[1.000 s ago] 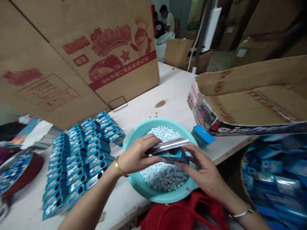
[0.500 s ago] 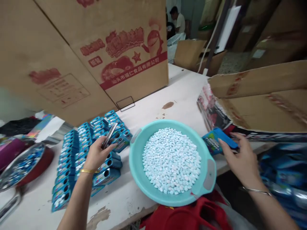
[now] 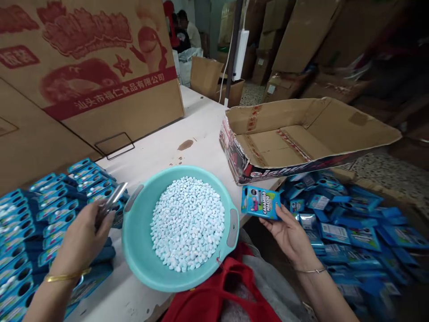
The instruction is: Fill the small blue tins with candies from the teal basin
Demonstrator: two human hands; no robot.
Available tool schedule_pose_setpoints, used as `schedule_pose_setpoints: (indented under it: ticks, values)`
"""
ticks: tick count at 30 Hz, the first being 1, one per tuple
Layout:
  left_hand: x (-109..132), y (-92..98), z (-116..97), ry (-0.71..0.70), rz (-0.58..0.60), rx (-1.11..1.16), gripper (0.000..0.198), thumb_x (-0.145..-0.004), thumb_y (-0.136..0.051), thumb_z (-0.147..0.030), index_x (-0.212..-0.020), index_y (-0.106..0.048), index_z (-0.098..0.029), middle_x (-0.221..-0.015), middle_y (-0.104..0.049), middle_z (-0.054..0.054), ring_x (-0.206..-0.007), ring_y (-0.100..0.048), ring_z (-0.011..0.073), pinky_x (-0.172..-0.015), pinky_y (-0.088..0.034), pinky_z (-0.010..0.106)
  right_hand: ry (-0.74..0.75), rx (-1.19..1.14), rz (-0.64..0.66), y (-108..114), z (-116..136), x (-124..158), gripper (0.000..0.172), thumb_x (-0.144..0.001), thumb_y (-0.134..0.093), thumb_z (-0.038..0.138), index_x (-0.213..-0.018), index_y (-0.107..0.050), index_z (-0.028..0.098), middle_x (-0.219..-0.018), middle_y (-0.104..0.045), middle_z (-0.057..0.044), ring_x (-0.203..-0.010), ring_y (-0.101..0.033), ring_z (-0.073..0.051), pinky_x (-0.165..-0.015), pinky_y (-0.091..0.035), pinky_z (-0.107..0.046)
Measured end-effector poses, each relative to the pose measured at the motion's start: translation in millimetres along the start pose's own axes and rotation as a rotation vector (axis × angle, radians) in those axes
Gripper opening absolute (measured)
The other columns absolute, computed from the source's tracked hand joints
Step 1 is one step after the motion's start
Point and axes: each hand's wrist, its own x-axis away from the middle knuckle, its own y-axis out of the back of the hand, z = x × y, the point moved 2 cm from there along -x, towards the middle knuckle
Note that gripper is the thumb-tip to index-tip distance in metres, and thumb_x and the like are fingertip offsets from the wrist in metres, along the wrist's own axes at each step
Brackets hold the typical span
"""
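My left hand (image 3: 83, 237) is closed on a shiny metal scoop (image 3: 112, 202) and hovers over rows of small blue candy boxes (image 3: 40, 214) at the left of the table. My right hand (image 3: 290, 232) holds one small blue candy box (image 3: 260, 202) by its lower edge, just right of the table edge. Between my hands sits a teal basin (image 3: 134, 241) filled with small pale blue candies (image 3: 187, 221).
A large printed cardboard carton (image 3: 100, 85) stands at the back left. An open, shallow cardboard box (image 3: 301, 134) lies on the table's right. Below it is a heap of blue boxes (image 3: 348, 223). Red cloth (image 3: 221, 299) lies by the front edge. People sit far back.
Both hands were together over the basin with scoop and box. The left hand moved left with the scoop; the right hand moved right and now holds a box facing up.
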Motion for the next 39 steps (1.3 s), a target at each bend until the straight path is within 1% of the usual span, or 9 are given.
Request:
schedule_pose_setpoints:
  ticks: [3,7,10,13,19,24,28,33,39]
  values:
    - [-2.8,-7.8,-36.9,-0.145,0.333,0.18,0.033,-0.092,-0.04,-0.046,-0.11,-0.054,-0.022,-0.105,-0.065,0.006,-0.094,-0.062,0.0236,-0.082,-0.05,0.032,-0.027,-0.13,0.01,11.6,-3.0,0.4,0.019,-0.081,-0.067,0.036,-0.097,-0.066,0.025,-0.1,-0.072,-0.001,-0.088,-0.069,-0.018,-0.07,-0.062,-0.035]
    - [11.2,-21.9,-71.1,-0.154,0.734,-0.091,0.026,-0.093,-0.032,-0.024,-0.103,-0.056,-0.017,-0.101,-0.063,0.01,-0.085,-0.063,0.0226,-0.077,-0.05,0.034,-0.106,-0.267,-0.032,15.8,-6.8,10.8,0.035,-0.064,-0.077,0.033,-0.096,-0.068,0.023,-0.09,-0.074,-0.002,-0.077,-0.069,-0.018,-0.054,-0.058,-0.028]
    - [31.6,-20.9,-88.1,-0.115,0.93,-0.278,0.029,-0.09,-0.031,-0.012,-0.107,-0.054,-0.014,-0.102,-0.062,0.013,-0.088,-0.064,0.0252,-0.078,-0.05,0.037,-0.187,-0.212,-0.067,14.9,-10.7,19.9,0.035,-0.061,-0.078,0.037,-0.093,-0.07,0.025,-0.086,-0.075,-0.003,-0.081,-0.07,-0.022,-0.058,-0.06,-0.033]
    - [48.2,-22.2,-104.0,-0.128,1.031,-0.221,0.03,-0.09,-0.032,-0.008,-0.113,-0.051,-0.013,-0.108,-0.06,0.015,-0.097,-0.063,0.026,-0.084,-0.049,0.038,-0.198,-0.132,0.002,6.7,-10.1,24.5,0.03,-0.066,-0.075,0.042,-0.094,-0.069,0.031,-0.093,-0.076,-0.003,-0.089,-0.071,-0.027,-0.069,-0.061,-0.043]
    - [47.5,-66.2,-130.8,-0.128,0.934,0.002,0.022,-0.093,-0.032,-0.012,-0.112,-0.044,-0.014,-0.113,-0.059,0.015,-0.103,-0.06,0.0249,-0.089,-0.047,0.037,-0.19,-0.033,0.19,-18.9,-0.7,23.8,0.048,-0.067,-0.07,0.045,-0.113,-0.065,0.033,-0.102,-0.075,-0.006,-0.094,-0.071,-0.032,-0.081,-0.059,-0.051]
    - [25.1,-109.8,-152.5,-0.144,0.82,0.086,0.028,-0.089,-0.034,-0.01,-0.116,-0.04,-0.013,-0.115,-0.058,0.017,-0.098,-0.059,0.0249,-0.088,-0.047,0.038,-0.16,-0.006,0.155,-25.1,2.5,26.3,0.047,-0.061,-0.076,0.032,-0.107,-0.067,0.034,-0.097,-0.076,-0.001,-0.085,-0.073,-0.024,-0.071,-0.062,-0.036]
    - [8.2,-123.3,-155.9,-0.137,0.718,0.279,0.026,-0.092,-0.039,-0.019,-0.118,-0.04,-0.014,-0.116,-0.058,0.015,-0.102,-0.058,0.0249,-0.091,-0.046,0.038,-0.183,0.038,0.227,-36.8,7.7,31.8,0.053,-0.061,-0.079,0.027,-0.112,-0.064,0.034,-0.103,-0.074,-0.001,-0.085,-0.072,-0.023,-0.071,-0.062,-0.037]
    - [-0.9,-96.9,-134.3,-0.241,0.645,0.442,0.022,-0.094,-0.044,-0.028,-0.113,-0.046,-0.017,-0.099,-0.062,0.008,-0.088,-0.059,0.0209,-0.08,-0.046,0.033,0.016,0.196,0.266,-49.7,15.1,33.4,0.044,-0.072,-0.077,0.034,-0.113,-0.06,0.033,-0.111,-0.071,-0.001,-0.097,-0.069,-0.021,-0.083,-0.059,-0.036]
    - [-11.7,-12.7,-109.9,-0.373,0.55,0.4,0.027,-0.096,-0.045,-0.033,-0.116,-0.05,-0.017,-0.089,-0.061,0.004,-0.076,-0.056,0.0148,-0.07,-0.044,0.027,0.4,0.6,0.297,-61.8,17.3,35.3,0.041,-0.077,-0.075,0.03,-0.114,-0.056,0.031,-0.109,-0.066,-0.001,-0.097,-0.065,-0.017,-0.086,-0.055,-0.027]
